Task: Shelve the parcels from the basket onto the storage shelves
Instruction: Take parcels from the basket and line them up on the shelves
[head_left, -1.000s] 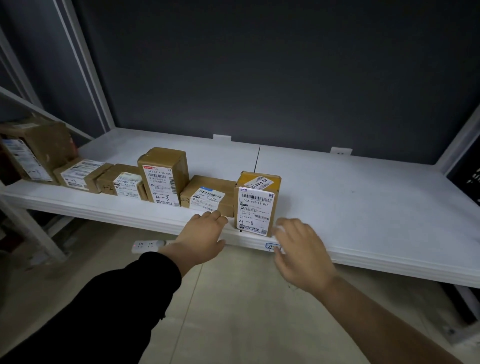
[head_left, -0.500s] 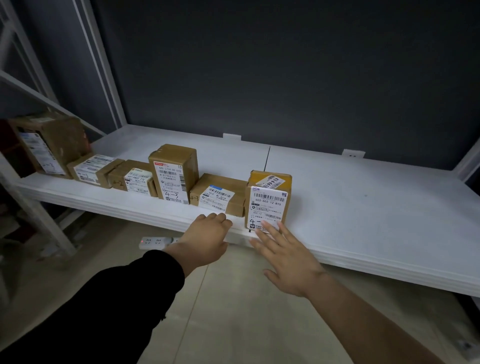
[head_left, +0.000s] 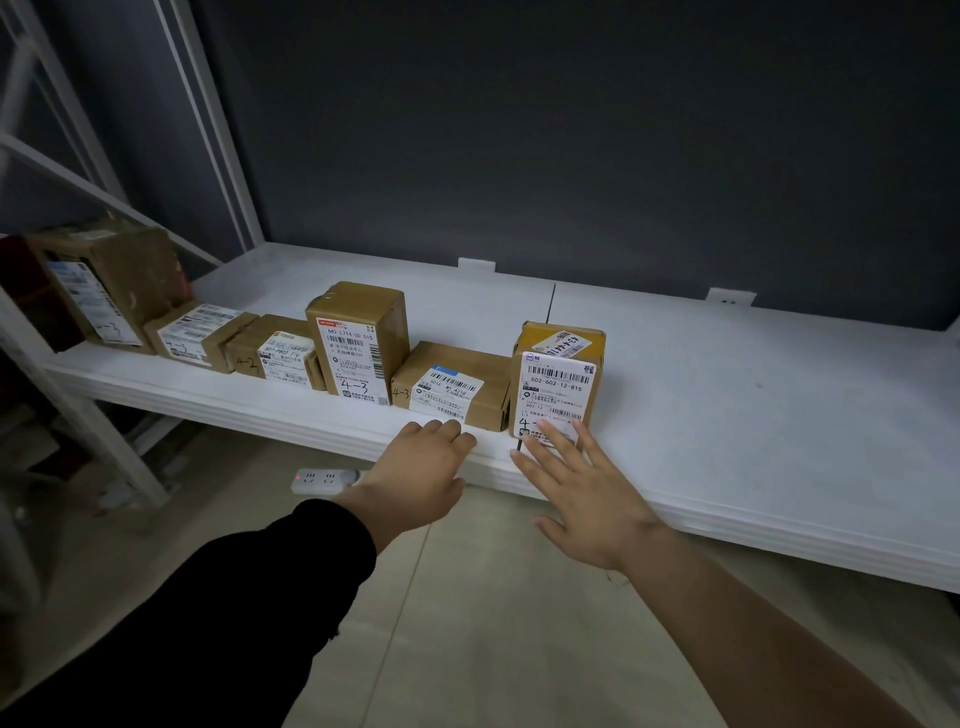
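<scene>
An upright yellow-taped cardboard parcel with a white shipping label (head_left: 558, 384) stands near the front edge of the white shelf board (head_left: 753, 415). At its 6 o'clock is the right hand (head_left: 576, 493), grip wide and holding nothing, its straight spread fingers (head_left: 563, 457) touching the lower part of the label. Just beside the parcel at its 9 o'clock lies a flat brown cardboard parcel (head_left: 452, 384). At that parcel's 6 o'clock the left hand (head_left: 426, 462), in a black sleeve (head_left: 234, 597), rests on the shelf edge, grip loose and empty. Farther toward 9 o'clock stand a tall brown cardboard parcel (head_left: 356, 343) and a row of three more brown cardboard boxes (head_left: 200, 335).
</scene>
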